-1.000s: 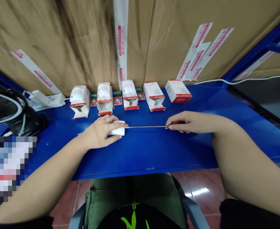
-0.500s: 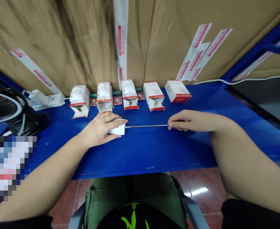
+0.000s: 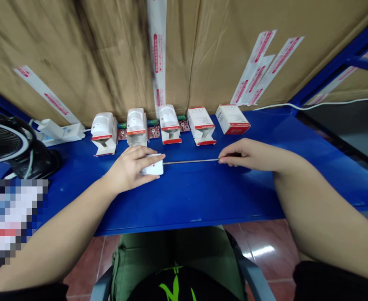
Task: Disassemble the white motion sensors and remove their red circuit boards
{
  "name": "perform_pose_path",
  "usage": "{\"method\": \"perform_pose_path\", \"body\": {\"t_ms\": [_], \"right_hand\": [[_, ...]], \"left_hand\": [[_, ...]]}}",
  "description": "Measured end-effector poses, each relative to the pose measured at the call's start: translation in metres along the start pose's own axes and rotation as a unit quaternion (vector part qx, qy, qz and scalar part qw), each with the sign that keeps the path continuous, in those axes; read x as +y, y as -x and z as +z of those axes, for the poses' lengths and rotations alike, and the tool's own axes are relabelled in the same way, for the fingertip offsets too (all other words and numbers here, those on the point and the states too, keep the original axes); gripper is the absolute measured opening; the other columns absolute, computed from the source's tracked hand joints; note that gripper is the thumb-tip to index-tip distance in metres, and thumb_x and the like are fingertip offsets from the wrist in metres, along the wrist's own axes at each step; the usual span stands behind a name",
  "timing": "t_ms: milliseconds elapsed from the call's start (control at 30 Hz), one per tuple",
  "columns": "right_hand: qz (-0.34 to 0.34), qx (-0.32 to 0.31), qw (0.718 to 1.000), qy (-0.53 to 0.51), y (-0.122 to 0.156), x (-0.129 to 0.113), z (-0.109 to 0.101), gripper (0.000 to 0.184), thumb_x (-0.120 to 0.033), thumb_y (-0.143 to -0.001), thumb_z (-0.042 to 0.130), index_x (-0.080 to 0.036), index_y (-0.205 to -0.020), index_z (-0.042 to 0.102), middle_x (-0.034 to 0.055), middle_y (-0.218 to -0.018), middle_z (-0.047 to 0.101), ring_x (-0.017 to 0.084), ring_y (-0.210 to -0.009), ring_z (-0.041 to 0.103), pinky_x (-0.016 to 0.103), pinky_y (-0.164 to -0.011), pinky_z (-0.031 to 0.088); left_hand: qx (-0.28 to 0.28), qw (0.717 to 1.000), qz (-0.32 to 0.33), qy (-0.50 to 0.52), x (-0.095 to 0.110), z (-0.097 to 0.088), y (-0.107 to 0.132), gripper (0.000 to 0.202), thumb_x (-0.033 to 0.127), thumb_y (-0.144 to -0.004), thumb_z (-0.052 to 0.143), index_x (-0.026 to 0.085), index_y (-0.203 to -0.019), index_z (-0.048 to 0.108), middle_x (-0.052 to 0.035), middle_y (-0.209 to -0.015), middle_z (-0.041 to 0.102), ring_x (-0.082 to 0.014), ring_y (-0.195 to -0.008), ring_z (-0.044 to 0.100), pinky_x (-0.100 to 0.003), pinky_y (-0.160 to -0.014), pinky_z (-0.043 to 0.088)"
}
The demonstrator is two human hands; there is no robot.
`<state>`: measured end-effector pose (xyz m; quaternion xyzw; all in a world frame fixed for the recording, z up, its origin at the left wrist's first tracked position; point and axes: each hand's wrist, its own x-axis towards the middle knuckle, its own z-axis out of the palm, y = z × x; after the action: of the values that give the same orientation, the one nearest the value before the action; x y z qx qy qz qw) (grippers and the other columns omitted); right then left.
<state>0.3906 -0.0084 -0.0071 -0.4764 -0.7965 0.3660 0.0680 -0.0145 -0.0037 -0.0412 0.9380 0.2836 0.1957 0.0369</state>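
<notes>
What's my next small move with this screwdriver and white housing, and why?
Probably press the screwdriver shaft gently straight in with your right hand, while your left hand steadies the white plastic housing: its tip appears to meet the housing's edge.

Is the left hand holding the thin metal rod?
No, the right hand pinches the rod, while the left hand lies over a white casing.

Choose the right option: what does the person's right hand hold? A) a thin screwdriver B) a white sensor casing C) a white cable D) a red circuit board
A: the right hand pinches a thin screwdriver shaft reaching the white casing under the left hand.
</notes>
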Motion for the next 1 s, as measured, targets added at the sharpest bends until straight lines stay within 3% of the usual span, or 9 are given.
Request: {"method": "perform_pose_path", "body": {"t_ms": [167,267,367,533,633,867,1000], "right_hand": [[-0.034,0.071,0.995,0.054,-0.001,0.000,0.004,0.044,-0.067,-0.092,0.063,-0.025,-0.077,0.061,0.0028,-0.077,0.069,0.019,-0.071,0.056,0.033,-0.067,0.041],[-0.042,0.085,0.991,0.096,-0.003,-0.001,0.007,0.037,-0.058,-0.094,0.061,-0.026,-0.077,0.056,0.0036,-0.078,0.068,0.020,-0.072,0.057,0.033,-0.068,0.043],[-0.054,0.083,0.987,0.123,-0.004,-0.001,0.010,0.031,-0.053,-0.097,0.059,-0.026,-0.083,0.063,0.0063,-0.085,0.071,0.022,-0.075,0.062,0.036,-0.071,0.047],[-0.094,0.093,0.981,0.145,-0.002,0.003,0.010,0.038,-0.049,-0.104,0.051,-0.025,-0.092,0.077,0.0112,-0.099,0.077,0.025,-0.086,0.071,0.042,-0.084,0.054],[-0.093,0.098,0.979,0.153,0.002,0.000,0.009,0.034,-0.048,-0.103,0.053,-0.025,-0.092,0.076,0.0110,-0.099,0.078,0.026,-0.086,0.070,0.041,-0.082,0.053],[-0.010,0.076,0.975,0.208,0.003,-0.014,0.011,0.027,-0.044,-0.100,0.054,-0.027,-0.079,0.053,0.0025,-0.070,0.065,0.020,-0.063,0.056,0.035,-0.064,0.037],[-0.034,0.075,0.982,0.173,0.002,-0.015,0.013,0.024,-0.046,-0.099,0.054,-0.026,-0.089,0.063,0.0065,-0.084,0.076,0.023,-0.072,0.065,0.036,-0.069,0.045]], "left_hand": [[0.026,1.000,-0.003,0.015,0.004,0.001,-0.002,0.054,0.058,-0.109,0.065,0.024,-0.151,0.071,-0.0151,-0.132,0.078,-0.0320,-0.124,0.074,-0.051,-0.109,0.060],[0.005,1.000,-0.014,0.015,0.004,0.001,-0.003,0.054,0.057,-0.108,0.066,0.025,-0.151,0.071,-0.0142,-0.133,0.078,-0.0322,-0.124,0.074,-0.052,-0.111,0.059],[-0.017,0.999,-0.027,0.010,0.004,0.000,-0.003,0.054,0.056,-0.106,0.069,0.027,-0.151,0.071,-0.0130,-0.134,0.078,-0.0326,-0.125,0.073,-0.053,-0.112,0.058],[-0.013,0.999,-0.029,-0.001,0.003,0.000,-0.003,0.053,0.053,-0.106,0.070,0.026,-0.150,0.072,-0.0133,-0.133,0.079,-0.0330,-0.125,0.073,-0.053,-0.112,0.059],[-0.009,1.000,-0.025,0.008,0.002,0.001,-0.002,0.054,0.054,-0.106,0.069,0.025,-0.151,0.072,-0.0133,-0.132,0.079,-0.0328,-0.124,0.074,-0.053,-0.111,0.059],[-0.019,0.999,-0.011,0.041,-0.001,0.001,-0.002,0.054,0.052,-0.105,0.072,0.024,-0.151,0.071,-0.0141,-0.133,0.078,-0.0320,-0.122,0.075,-0.052,-0.110,0.061],[-0.024,0.999,-0.015,0.041,-0.001,0.003,-0.002,0.053,0.054,-0.106,0.069,0.024,-0.150,0.072,-0.0151,-0.132,0.078,-0.0322,-0.121,0.075,-0.052,-0.108,0.061]]}}
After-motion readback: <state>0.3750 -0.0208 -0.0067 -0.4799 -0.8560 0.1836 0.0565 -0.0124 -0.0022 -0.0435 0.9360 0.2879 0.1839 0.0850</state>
